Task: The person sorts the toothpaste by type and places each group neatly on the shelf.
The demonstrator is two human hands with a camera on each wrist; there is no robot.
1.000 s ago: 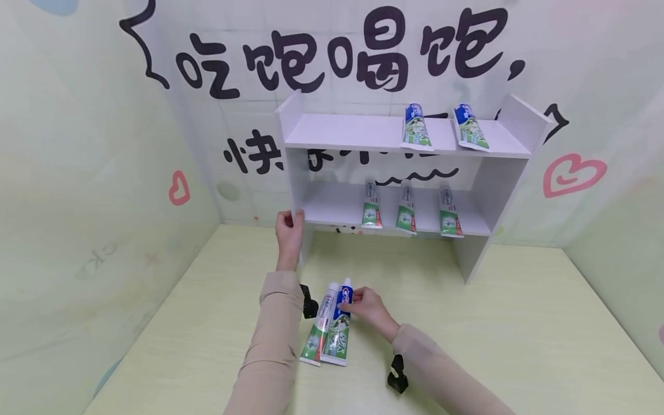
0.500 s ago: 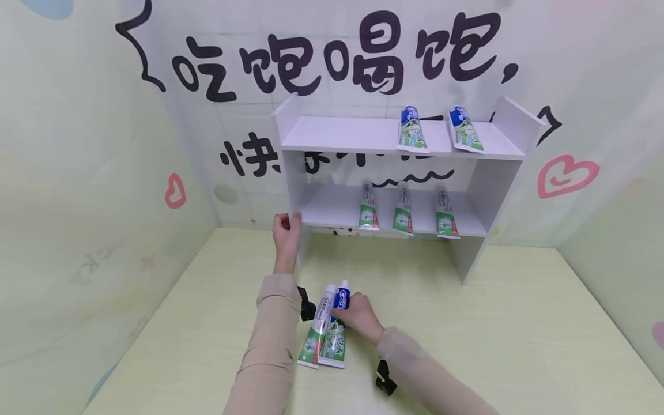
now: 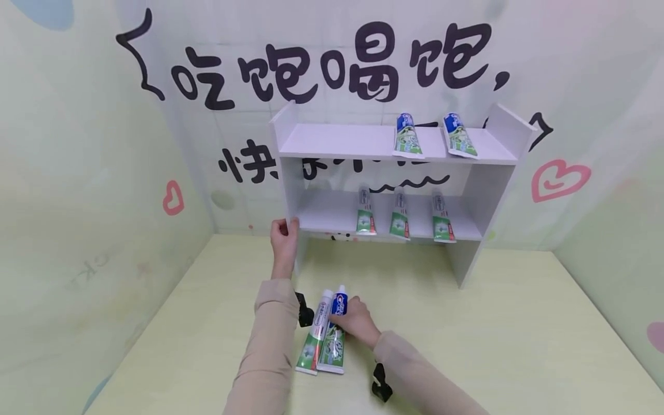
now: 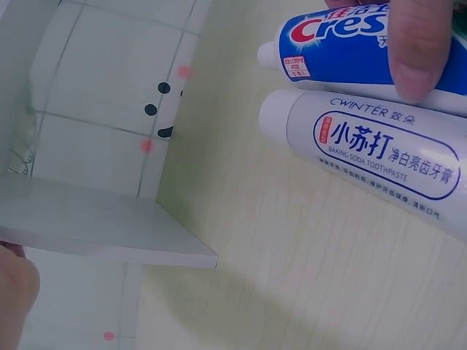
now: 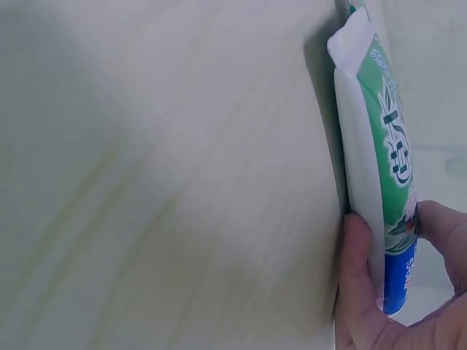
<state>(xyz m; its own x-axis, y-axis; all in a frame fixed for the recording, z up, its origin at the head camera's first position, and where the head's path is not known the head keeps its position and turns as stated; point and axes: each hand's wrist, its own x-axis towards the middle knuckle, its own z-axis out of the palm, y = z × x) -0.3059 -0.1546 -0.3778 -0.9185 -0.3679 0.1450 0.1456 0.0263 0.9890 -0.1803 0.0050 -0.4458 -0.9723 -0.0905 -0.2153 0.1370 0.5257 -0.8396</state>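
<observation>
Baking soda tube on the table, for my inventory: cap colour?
The cap is white, clearest in the left wrist view.

Left arm (image 3: 270, 340): extended forward, sleeved. Left grip (image 3: 284, 245): fingers curled, thumb forward. Right arm (image 3: 422, 372): angled inward, sleeved. Right grip (image 3: 359, 323): lower than the left, thumb opposed to the fingers, pinching.

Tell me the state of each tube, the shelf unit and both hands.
Crest tube: capped, pinched
CWINTER tube: capped, lying beside it
Upper tubes: lying, crimped ends forward
Middle tubes: lying likewise
Shelf unit: upright
Left hand: grips the unit's side
Right hand: pinches the Crest tube
</observation>
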